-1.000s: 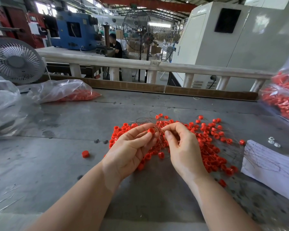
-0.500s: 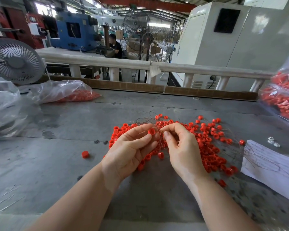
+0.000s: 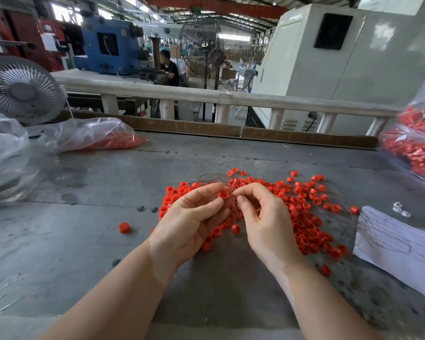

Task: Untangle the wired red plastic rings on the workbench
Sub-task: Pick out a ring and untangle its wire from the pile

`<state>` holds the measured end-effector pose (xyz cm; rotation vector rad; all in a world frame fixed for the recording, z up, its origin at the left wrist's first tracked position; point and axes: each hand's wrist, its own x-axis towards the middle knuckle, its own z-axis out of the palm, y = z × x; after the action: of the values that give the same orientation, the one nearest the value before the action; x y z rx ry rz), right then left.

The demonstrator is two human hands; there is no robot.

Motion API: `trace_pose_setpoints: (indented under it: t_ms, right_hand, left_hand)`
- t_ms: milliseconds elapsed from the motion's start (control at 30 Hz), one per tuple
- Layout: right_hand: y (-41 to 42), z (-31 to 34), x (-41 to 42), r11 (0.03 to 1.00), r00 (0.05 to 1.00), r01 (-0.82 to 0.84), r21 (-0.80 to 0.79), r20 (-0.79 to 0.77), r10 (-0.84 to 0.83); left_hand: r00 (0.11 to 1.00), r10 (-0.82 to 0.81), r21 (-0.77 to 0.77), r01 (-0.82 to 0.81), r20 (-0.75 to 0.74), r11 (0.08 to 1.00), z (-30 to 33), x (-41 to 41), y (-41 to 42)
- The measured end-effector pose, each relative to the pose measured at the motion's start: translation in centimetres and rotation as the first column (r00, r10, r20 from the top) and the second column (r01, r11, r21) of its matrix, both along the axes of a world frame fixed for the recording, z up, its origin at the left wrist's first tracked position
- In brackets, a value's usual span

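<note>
Fingertips [image 3: 215,203] on red ring [image 3: 223,193] w/ wires; bags [image 3: 88,134] (red rings inside) nearby

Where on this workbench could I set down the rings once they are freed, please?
Bare grey top lies between the lone red ring and the near edge, and behind the tangled pile up to the brown strip. The right is crowded by the paper sheet; the left by plastic bags.
</note>
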<state>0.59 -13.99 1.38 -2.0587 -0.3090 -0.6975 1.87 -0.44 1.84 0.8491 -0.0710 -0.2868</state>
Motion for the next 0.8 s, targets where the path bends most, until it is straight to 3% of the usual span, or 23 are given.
trace_pose_setpoints:
  t_ms: [400,567,800]
  right_hand:
    - [0.05,-0.11,-0.1,0.998,1.0,0.02,-0.051,0.005,-0.02]
    - [0.03,-0.16,-0.02,0.997,1.0,0.027,-0.067,0.013,-0.026]
    - [0.03,-0.18,-0.04,0.997,1.0,0.027,-0.066,0.01,-0.026]
  left_hand:
    - [1.0,-0.011,0.003,0.011,-0.017,1.0,0.1,0.15,0.28]
    - [0.997,-0.045,-0.069,0.041,-0.061,0.997,0.32,0.22,0.38]
    - [0.997,0.008,-0.043,-0.011,-0.081,0.999,0.28,0.09,0.36]
